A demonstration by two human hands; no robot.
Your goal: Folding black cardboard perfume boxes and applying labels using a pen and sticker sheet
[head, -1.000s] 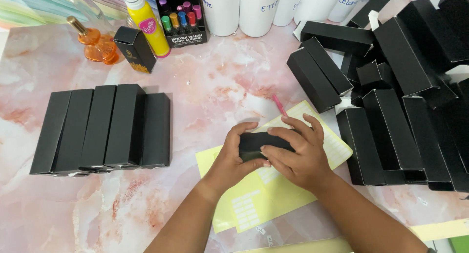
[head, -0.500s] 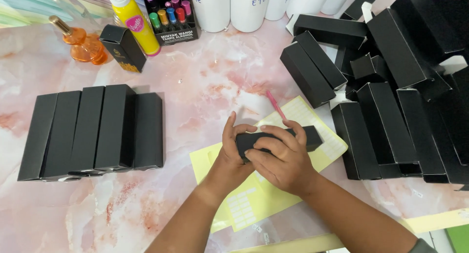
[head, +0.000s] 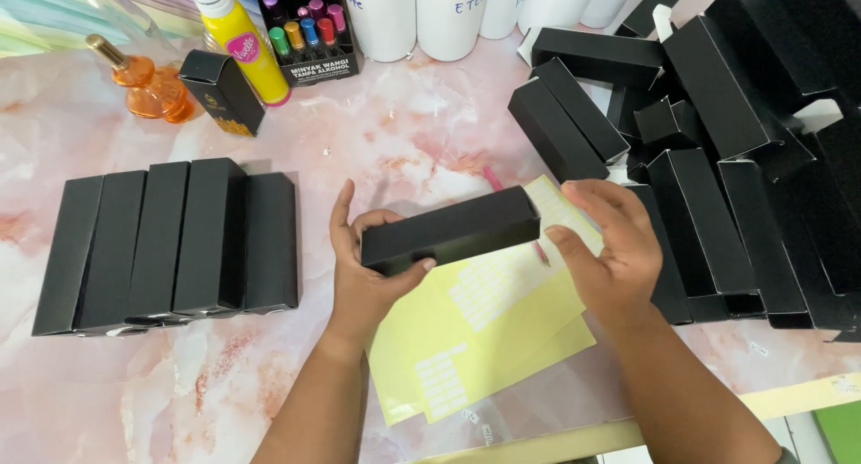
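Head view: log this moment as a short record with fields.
left hand: left hand grips one end of a long black box
right hand: right hand open at the box's other end
under hands: yellow label sheets
left side: row of black boxes lying side by side
right side: loose heap of black boxes
surface: pink marbled table

Black box [head: 450,231]: long rectangular carton, matte, closed on the visible sides. Held off the bench, approx. horizontal, right end tilted slightly up. Left hand [head: 363,267] grips the left end, thumb under the front edge. Right hand [head: 610,249] sits at the right end, fingers spread. Pos.: above the yellow sheets [head: 484,329].
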